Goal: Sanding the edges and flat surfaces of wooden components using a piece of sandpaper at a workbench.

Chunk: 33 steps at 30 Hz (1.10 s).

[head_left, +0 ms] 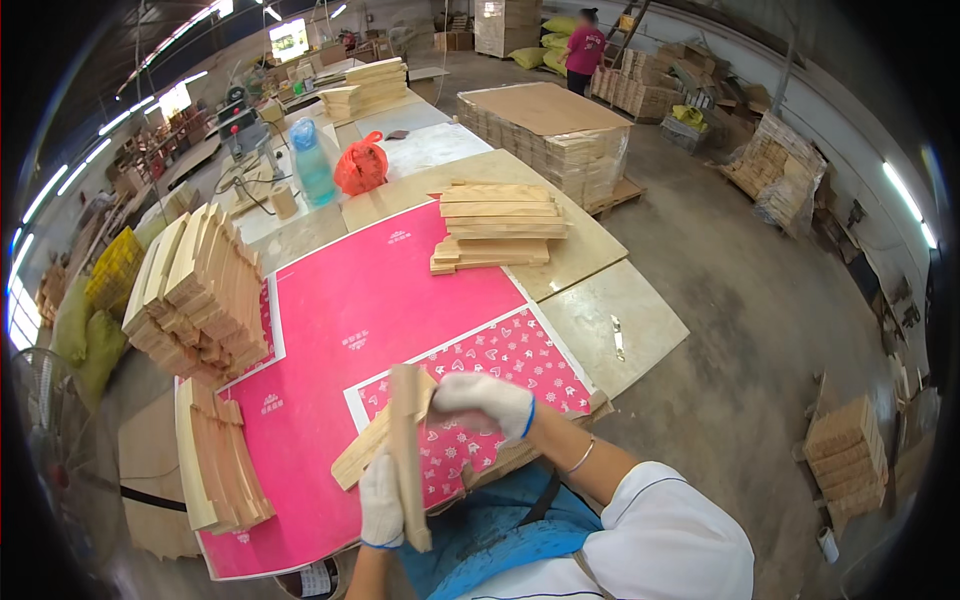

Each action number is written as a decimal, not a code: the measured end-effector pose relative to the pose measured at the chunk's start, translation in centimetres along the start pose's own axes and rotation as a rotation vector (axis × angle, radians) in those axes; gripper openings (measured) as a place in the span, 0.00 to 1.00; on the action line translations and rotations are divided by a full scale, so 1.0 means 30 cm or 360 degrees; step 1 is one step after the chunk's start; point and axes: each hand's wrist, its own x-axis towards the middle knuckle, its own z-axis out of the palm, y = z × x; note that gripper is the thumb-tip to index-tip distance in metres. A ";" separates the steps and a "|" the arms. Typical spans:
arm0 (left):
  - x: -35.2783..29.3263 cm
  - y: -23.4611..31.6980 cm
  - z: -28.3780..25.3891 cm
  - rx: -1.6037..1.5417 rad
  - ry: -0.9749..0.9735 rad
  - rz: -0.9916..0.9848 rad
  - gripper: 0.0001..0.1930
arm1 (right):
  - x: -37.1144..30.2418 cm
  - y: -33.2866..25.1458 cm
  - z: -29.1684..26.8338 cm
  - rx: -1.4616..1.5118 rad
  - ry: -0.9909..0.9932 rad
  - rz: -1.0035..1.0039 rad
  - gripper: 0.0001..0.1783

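Observation:
My left hand (382, 503), in a white knit glove, grips a pale wooden slat (408, 470) stood on its narrow edge near the front of the table. A second wooden slat (360, 450) lies slanted behind it, its far end partly hidden. My right hand (482, 402), also gloved, is closed beside the upper part of the held slat. Its fingertips are blurred, so what they hold, if anything, does not show. Beneath both hands is a pink patterned sheet (520, 360) spread over the table.
Stacked wooden slats (205, 290) rise at the left, with a lower row (220, 460) nearer me. Another slat pile (500, 225) sits at the far right of the pink sheet. Beyond are a red plastic bag (361, 165), a blue bottle (312, 170) and a wrapped pallet (545, 130). A person (584, 50) stands far off.

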 end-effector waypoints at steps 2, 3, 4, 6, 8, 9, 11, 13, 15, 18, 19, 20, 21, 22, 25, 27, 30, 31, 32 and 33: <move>-0.014 0.091 -0.004 -0.0003 0.0031 0.0104 0.22 | -0.023 -0.041 -0.066 0.0019 0.0180 0.0174 0.16; -0.017 0.120 -0.003 0.0000 0.0066 0.0213 0.22 | -0.043 -0.067 -0.057 -0.0076 0.0211 0.0242 0.16; -0.010 0.099 -0.026 0.0118 0.0042 0.0074 0.22 | -0.050 -0.081 -0.013 -0.0068 0.0077 0.0143 0.15; -0.002 0.056 -0.009 0.0085 0.0080 0.0081 0.22 | -0.035 -0.017 0.049 -0.0169 -0.0097 0.0070 0.14; 0.021 0.033 0.009 0.0245 0.0085 0.0168 0.21 | -0.029 -0.023 0.090 -0.0290 -0.0056 0.0177 0.15; 0.027 0.033 0.015 0.0245 0.0094 0.0173 0.21 | -0.014 -0.009 0.092 -0.0122 -0.0023 0.0201 0.17; 0.027 0.052 0.035 0.0295 -0.0045 0.0314 0.21 | 0.003 0.005 0.051 0.0288 -0.0017 0.0119 0.20; 0.023 0.075 0.033 0.0325 -0.0043 0.0290 0.22 | -0.014 0.028 0.018 0.0270 -0.0073 0.0140 0.22; 0.035 0.087 0.017 0.0243 -0.0301 0.0205 0.21 | -0.029 0.037 0.007 0.0131 0.0000 0.0157 0.22; 0.059 0.103 -0.019 -0.0014 -0.0189 -0.0353 0.22 | -0.038 0.031 -0.064 -0.0074 0.0409 0.0136 0.17; 0.079 0.132 -0.028 -0.0014 -0.0191 -0.0349 0.22 | -0.041 0.027 -0.093 -0.0179 0.0617 0.0118 0.15; 0.095 0.174 -0.031 0.0151 -0.0144 -0.0013 0.21 | -0.055 0.015 -0.124 -0.0231 0.0765 0.0188 0.14; 0.113 0.203 -0.035 0.0319 -0.0092 0.0322 0.21 | -0.040 0.009 -0.131 -0.0245 0.0746 0.0185 0.14; 0.148 0.194 -0.039 0.0538 -0.0043 0.0439 0.20 | -0.033 -0.001 -0.129 -0.0286 0.0787 0.0097 0.14; 0.198 0.206 -0.030 0.1440 -0.0082 0.0336 0.21 | 0.010 -0.028 -0.110 -0.0261 0.0731 -0.0078 0.16; 0.217 0.145 -0.022 0.1602 -0.0025 0.0442 0.24 | 0.077 -0.024 -0.116 -0.0432 0.0697 -0.0231 0.19; 0.182 0.180 0.015 0.1857 0.0036 0.0606 0.30 | 0.157 -0.045 -0.085 -0.0647 0.0670 -0.0165 0.21; 0.166 0.199 0.032 0.1953 0.0054 0.0669 0.33 | 0.187 -0.036 -0.073 -0.0800 0.0662 -0.0178 0.22; 0.164 0.186 0.042 0.2015 0.0029 0.0570 0.39 | 0.227 -0.012 -0.065 -0.1019 0.0673 -0.0239 0.24; 0.160 0.168 0.052 0.2017 0.0028 0.0571 0.39 | 0.263 0.017 -0.050 -0.1238 0.0685 -0.0296 0.26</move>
